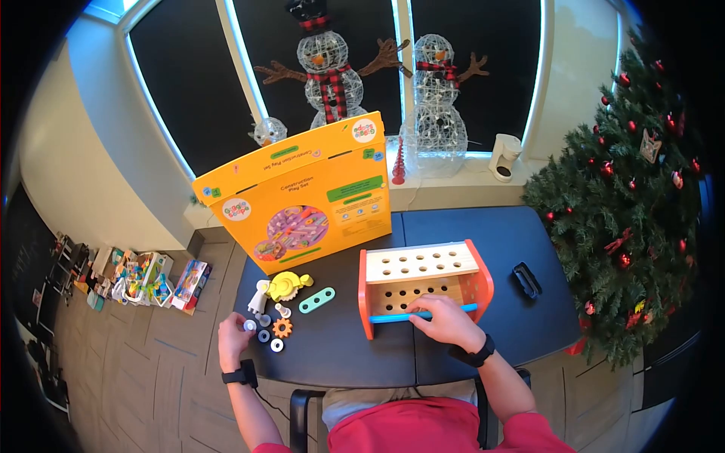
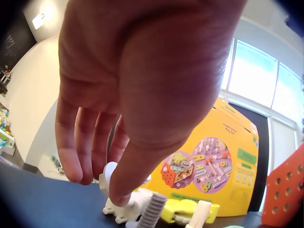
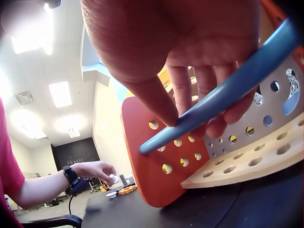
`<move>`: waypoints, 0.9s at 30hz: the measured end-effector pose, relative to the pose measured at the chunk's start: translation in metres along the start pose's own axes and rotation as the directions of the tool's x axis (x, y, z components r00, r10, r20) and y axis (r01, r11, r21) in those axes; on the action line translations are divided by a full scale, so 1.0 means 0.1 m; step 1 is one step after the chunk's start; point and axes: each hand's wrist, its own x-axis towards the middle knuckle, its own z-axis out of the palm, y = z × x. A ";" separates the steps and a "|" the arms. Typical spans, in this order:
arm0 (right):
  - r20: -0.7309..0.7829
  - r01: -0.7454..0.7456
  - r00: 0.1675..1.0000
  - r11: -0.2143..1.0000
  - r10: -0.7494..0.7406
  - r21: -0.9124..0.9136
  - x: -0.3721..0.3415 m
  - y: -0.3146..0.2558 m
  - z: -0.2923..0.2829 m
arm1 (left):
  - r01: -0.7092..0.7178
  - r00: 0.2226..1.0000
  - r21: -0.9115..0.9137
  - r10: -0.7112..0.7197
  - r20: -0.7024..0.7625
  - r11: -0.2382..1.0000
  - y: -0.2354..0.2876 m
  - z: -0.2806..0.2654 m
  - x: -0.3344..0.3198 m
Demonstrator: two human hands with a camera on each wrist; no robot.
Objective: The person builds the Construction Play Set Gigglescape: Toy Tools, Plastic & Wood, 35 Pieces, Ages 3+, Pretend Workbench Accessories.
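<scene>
At the table's left side, my left hand (image 1: pixel 234 337) pinches a small white round piece (image 2: pixel 109 172) between thumb and fingers. Close by lie a grey-white screw (image 2: pixel 153 211), an orange gear (image 1: pixel 282 328), several small grey and white rings (image 1: pixel 277 345), a white figure-like piece (image 1: pixel 258 297) and a yellow toy piece (image 1: pixel 287 285). My right hand (image 1: pixel 447 323) grips the blue handle rod (image 3: pixel 213 105) of a toy toolbox, thumb on the near side and fingers behind. The toolbox has red perforated end panels (image 3: pixel 152 156) and wooden boards (image 1: pixel 423 259) with rows of holes.
A teal three-hole strip (image 1: pixel 317 300) lies left of the toolbox. Behind the small parts, a big yellow box (image 1: pixel 302 204) stands upright. A black glasses-like object (image 1: pixel 526 280) lies on the dark table (image 1: pixel 340 355) at right, near a decorated tree (image 1: pixel 619 204).
</scene>
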 end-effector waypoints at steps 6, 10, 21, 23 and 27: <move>0.036 -0.008 0.999 0.999 0.007 0.043 0.02 -0.06 0.02 | -0.100 0.972 -0.015 0.095 -0.214 0.995 0.28 -0.23 -0.06; 0.043 0.021 0.999 0.999 -0.022 0.034 0.05 -0.06 0.04 | -0.273 0.935 -0.208 0.208 -0.288 0.939 0.64 -0.31 -0.14; 0.231 0.125 0.968 0.988 -0.100 -0.093 0.16 -0.07 -0.19 | -0.417 0.890 -0.368 0.455 0.020 0.831 1.50 0.20 -0.36; 0.241 0.136 0.964 0.985 -0.108 -0.103 0.17 -0.09 -0.23 | -0.416 0.881 -0.350 0.467 0.073 0.839 1.62 0.32 -0.36; 0.287 0.129 0.953 0.985 -0.091 -0.115 0.22 -0.14 -0.29 | -0.415 0.868 -0.285 0.470 0.162 0.864 1.78 0.62 -0.26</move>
